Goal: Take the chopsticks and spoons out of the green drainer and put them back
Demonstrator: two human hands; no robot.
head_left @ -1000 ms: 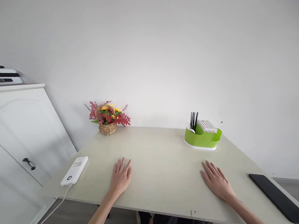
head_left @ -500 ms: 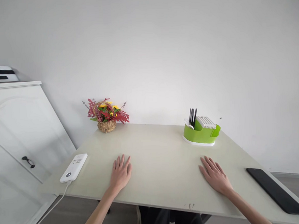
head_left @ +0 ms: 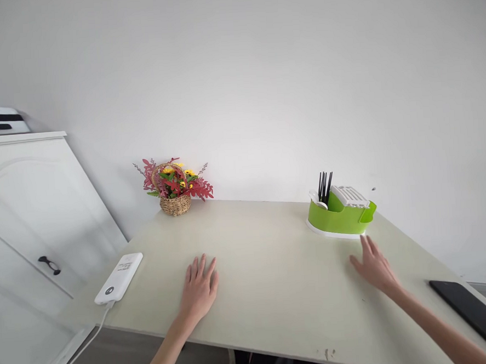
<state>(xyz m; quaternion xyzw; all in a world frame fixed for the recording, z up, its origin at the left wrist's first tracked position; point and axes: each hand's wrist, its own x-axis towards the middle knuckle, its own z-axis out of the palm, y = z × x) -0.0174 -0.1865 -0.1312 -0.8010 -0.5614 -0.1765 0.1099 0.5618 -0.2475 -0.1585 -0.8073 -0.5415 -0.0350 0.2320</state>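
Observation:
My left hand (head_left: pixel 199 286) lies flat on the pale table (head_left: pixel 273 279), fingers stretched out, holding nothing. My right hand (head_left: pixel 375 264) is lifted a little off the table with fingers extended, empty, just short of a green utensil holder (head_left: pixel 340 217). That holder carries black chopsticks (head_left: pixel 324 185), a white spoon and a white rack. A white power bank (head_left: pixel 118 270) with a cable lies at the table's left edge, left of my left hand.
A wicker basket of red and yellow flowers (head_left: pixel 174 185) stands at the back left against the wall. A black phone (head_left: pixel 473 317) lies at the right edge. A white cabinet (head_left: pixel 26 217) stands left of the table with devices on top.
My right hand has lifted and moved forward and to the right, toward the green holder. My left hand has stayed flat. The view has shifted slightly.

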